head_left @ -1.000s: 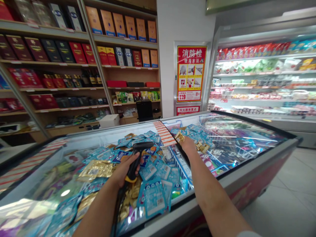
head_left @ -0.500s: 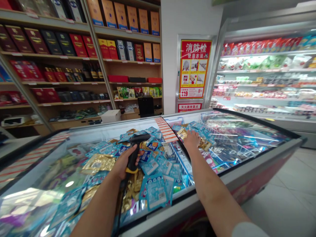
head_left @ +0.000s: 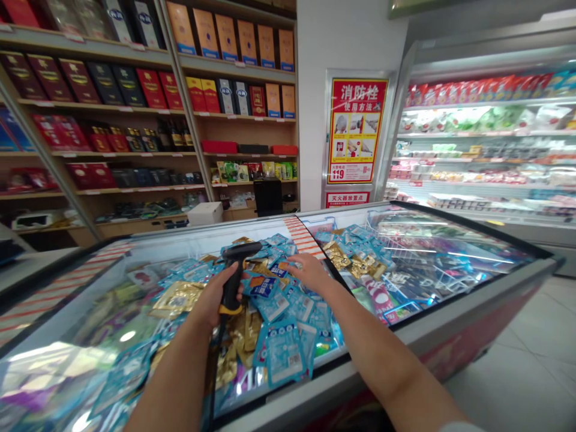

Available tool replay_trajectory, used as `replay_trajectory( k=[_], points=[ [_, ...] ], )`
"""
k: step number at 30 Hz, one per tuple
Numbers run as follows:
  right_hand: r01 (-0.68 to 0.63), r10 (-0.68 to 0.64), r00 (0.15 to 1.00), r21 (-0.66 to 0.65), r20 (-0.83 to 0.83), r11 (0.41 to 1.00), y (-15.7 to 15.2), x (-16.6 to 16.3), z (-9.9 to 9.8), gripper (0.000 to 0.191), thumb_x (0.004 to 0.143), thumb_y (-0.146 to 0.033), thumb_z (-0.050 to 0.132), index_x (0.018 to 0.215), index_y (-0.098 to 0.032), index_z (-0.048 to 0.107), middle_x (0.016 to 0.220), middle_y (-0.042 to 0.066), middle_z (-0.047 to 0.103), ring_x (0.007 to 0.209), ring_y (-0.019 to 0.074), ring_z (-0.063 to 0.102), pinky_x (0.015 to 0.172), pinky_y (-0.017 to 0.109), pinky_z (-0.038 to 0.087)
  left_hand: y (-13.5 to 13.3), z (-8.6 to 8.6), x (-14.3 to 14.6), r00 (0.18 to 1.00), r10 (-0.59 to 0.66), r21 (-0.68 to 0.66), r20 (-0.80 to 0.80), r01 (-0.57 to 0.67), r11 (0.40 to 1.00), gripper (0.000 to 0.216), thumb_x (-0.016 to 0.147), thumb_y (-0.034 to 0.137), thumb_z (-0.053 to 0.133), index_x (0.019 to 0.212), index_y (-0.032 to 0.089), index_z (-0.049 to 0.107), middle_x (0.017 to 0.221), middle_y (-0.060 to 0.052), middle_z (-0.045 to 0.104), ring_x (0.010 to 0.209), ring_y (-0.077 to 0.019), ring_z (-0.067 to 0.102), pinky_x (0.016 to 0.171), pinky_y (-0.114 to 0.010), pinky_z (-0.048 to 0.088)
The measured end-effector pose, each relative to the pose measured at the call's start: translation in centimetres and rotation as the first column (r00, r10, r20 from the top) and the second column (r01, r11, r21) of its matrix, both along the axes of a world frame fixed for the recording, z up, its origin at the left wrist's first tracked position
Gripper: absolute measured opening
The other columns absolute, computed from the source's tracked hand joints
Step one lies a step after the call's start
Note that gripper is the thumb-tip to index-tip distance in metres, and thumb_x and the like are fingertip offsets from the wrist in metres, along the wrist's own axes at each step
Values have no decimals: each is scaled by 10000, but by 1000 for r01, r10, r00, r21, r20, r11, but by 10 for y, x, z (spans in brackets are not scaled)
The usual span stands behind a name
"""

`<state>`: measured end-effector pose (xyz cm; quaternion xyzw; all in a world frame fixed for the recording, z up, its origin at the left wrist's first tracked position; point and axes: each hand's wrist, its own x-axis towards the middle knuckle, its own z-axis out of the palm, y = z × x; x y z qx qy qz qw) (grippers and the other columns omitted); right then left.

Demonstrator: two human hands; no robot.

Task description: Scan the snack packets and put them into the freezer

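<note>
My left hand (head_left: 216, 297) is wrapped round a black and yellow barcode scanner (head_left: 231, 285), its head pointing to the right and a cable hanging down. Beneath it lies a heap of light blue packets (head_left: 283, 354) with barcodes, mixed with gold foil packets (head_left: 245, 327). My right hand (head_left: 308, 271) is over the heap's right side, fingers stretched leftward at a dark blue packet (head_left: 265, 287) and others near it. Whether the fingertips touch a packet I cannot tell. Another pile of gold packets (head_left: 360, 264) and blue ones lies to the right of that hand.
The packets lie on a glass-topped chest freezer (head_left: 445, 300), with a red-striped strip (head_left: 302, 238) across its middle. Behind are shelves of boxed bottles (head_left: 150, 88), a white box (head_left: 204, 213) and a red fire-hydrant poster (head_left: 357, 132). A lit refrigerated display (head_left: 486, 144) stands at right.
My right hand has moved left, from the right-hand pile across the striped strip to the left heap. My left hand and the scanner have shifted slightly left. The view has tilted slightly up.
</note>
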<state>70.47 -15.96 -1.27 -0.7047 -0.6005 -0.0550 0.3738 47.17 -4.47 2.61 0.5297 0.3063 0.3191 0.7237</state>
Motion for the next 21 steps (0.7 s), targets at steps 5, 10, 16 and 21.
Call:
replay_trajectory(
  k=[5,10,16,21],
  points=[
    [-288,292,952,-51,93,956,6,-39,0,635,759,-567,770,1291,-239,659,1339,89,646,1248,249,566,1094,378,383,7,4,-5,996,92,-60,-17,-93,994,341,836,420,645,718,103,690,545,-32,598,411,-89,503,392,-177,418],
    [-339,356,931,-172,82,925,5,-48,0,617,785,-524,758,1346,-311,617,1390,53,616,1274,262,558,1083,385,387,8,3,-6,996,88,-96,-23,-89,991,350,833,437,637,713,114,695,527,-26,580,404,-92,492,377,-178,401],
    [-231,231,973,-147,-19,962,-5,-30,6,319,904,-370,612,1187,-268,719,1029,22,758,919,181,665,833,261,455,4,5,-4,995,100,-97,-21,-102,990,337,840,412,630,704,109,687,549,-30,590,416,-83,489,390,-170,409],
    [60,-82,983,-135,-165,989,-6,-3,5,283,937,-347,546,778,-171,699,711,22,684,696,156,604,665,240,400,7,0,-2,998,56,-61,25,-54,997,285,810,408,673,778,125,690,592,-27,627,418,-92,499,387,-186,414]
  ],
)
